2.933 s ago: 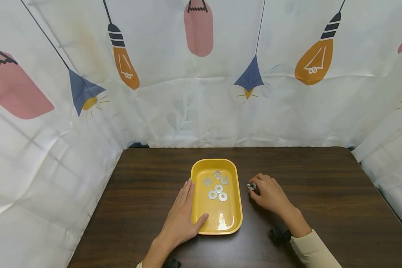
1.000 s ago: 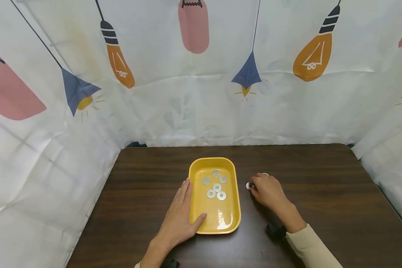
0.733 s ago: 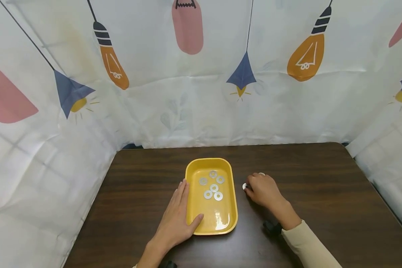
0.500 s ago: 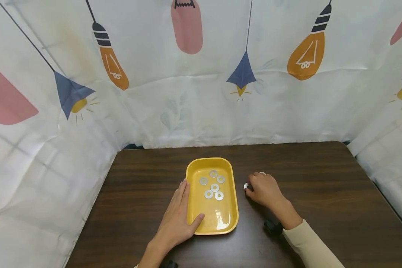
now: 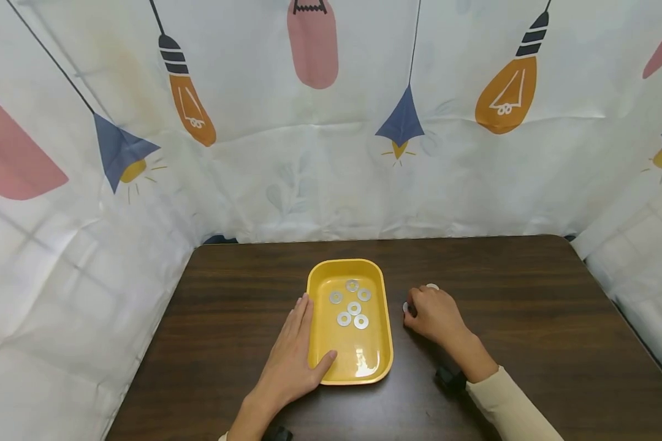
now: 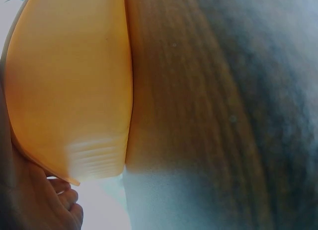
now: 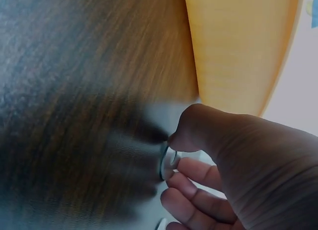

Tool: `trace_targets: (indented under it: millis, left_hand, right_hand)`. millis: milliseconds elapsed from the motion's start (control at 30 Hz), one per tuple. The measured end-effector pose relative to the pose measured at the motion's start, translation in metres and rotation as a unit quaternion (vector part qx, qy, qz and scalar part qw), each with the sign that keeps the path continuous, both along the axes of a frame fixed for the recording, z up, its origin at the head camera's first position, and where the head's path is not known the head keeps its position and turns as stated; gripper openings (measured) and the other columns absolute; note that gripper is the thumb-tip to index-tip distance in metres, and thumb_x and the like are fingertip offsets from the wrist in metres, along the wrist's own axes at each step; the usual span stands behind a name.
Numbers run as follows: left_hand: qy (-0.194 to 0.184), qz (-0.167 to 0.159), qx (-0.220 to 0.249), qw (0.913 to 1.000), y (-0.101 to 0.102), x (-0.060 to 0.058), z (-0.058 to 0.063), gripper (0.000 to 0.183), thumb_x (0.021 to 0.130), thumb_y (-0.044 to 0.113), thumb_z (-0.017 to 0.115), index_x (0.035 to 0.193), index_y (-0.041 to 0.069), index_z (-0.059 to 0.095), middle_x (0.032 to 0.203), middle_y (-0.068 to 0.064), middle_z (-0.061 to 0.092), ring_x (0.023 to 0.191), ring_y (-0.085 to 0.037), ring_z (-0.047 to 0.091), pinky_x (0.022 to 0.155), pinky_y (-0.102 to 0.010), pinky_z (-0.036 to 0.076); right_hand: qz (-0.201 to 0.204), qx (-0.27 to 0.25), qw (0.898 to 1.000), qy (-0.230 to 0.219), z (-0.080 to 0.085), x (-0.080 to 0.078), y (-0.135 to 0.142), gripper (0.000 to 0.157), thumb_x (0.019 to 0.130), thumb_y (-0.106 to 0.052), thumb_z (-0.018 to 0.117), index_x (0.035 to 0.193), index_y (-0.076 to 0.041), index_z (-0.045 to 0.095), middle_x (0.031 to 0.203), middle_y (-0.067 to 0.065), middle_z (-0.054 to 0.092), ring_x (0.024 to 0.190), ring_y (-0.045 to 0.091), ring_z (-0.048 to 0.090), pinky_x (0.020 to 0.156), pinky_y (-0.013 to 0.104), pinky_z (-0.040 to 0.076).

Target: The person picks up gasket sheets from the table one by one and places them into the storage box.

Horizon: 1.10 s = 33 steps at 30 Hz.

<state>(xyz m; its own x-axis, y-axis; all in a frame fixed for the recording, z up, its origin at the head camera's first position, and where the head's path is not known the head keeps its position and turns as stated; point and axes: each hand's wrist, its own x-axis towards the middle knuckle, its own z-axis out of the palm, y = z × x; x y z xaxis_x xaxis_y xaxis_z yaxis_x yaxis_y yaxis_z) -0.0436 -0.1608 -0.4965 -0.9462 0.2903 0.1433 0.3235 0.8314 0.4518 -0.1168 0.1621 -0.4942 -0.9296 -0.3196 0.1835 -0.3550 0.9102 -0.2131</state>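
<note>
My left hand lies along the left side of a shallow yellow tray, its long fingers straight against the outer wall and the thumb over the near left corner. Several flat silver washers lie spread over the tray's floor. Right of the tray, my right hand is low over the table with curled fingers. In the right wrist view its thumb and fingertips pinch a washer tilted on its edge at the tabletop. Beyond the knuckles, a second washer shows, partly hidden by the hand.
The dark wood-grain table extends around the tray, its far edge meeting a white curtain printed with lamps and bulbs. A black wrist camera sits under the right wrist, close over the table.
The right hand has turned slightly, so the pinched washer shows less and the second one behind the knuckles shows more. The left hand and tray keep their places; the head view has shifted slightly.
</note>
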Motion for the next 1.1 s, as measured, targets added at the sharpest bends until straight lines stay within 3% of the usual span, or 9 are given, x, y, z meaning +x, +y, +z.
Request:
trace_targets:
  millis: [267,533,833,1100]
  left_hand:
    - [-0.005,0.000,0.000,1.0000,-0.001,-0.002,0.003,0.108,0.093,0.052,0.071,0.171,0.006,0.012,0.181,-0.006,0.009,0.168,-0.026,0.015,0.133,-0.052,0.027]
    - [-0.004,0.001,-0.002,1.0000,-0.001,0.001,0.000,0.108,0.094,0.053,0.071,0.171,0.006,0.011,0.181,-0.006,0.008,0.168,-0.025,0.014,0.133,-0.051,0.027]
    - [-0.002,0.000,0.003,1.0000,0.000,0.001,0.001,0.107,0.093,0.052,0.071,0.170,0.006,0.013,0.181,-0.007,0.010,0.167,-0.028,0.017,0.133,-0.053,0.029]
    - [-0.001,0.002,0.000,1.0000,0.000,0.001,0.001,0.107,0.094,0.053,0.070,0.170,0.006,0.013,0.181,-0.006,0.009,0.168,-0.025,0.016,0.133,-0.051,0.028]
  right_hand:
    - [-0.006,-0.032,0.999,0.014,-0.005,0.003,0.002,0.018,0.076,-0.017,0.080,0.089,-0.008,0.071,0.082,0.006,0.067,0.067,0.019,0.058,0.060,0.035,0.053]
    - [-0.020,-0.065,0.997,-0.021,-0.007,0.001,0.005,0.017,0.077,-0.018,0.080,0.090,-0.009,0.074,0.079,0.001,0.066,0.065,0.013,0.052,0.058,0.030,0.049]
    - [-0.007,-0.087,0.996,-0.016,-0.009,0.004,0.008,0.013,0.075,-0.014,0.080,0.086,-0.009,0.074,0.078,0.001,0.072,0.062,0.009,0.052,0.060,0.029,0.049]
    - [-0.008,-0.098,0.995,-0.010,-0.011,0.005,0.010,0.019,0.074,-0.017,0.084,0.090,-0.009,0.076,0.082,0.001,0.075,0.067,0.012,0.061,0.065,0.035,0.058]
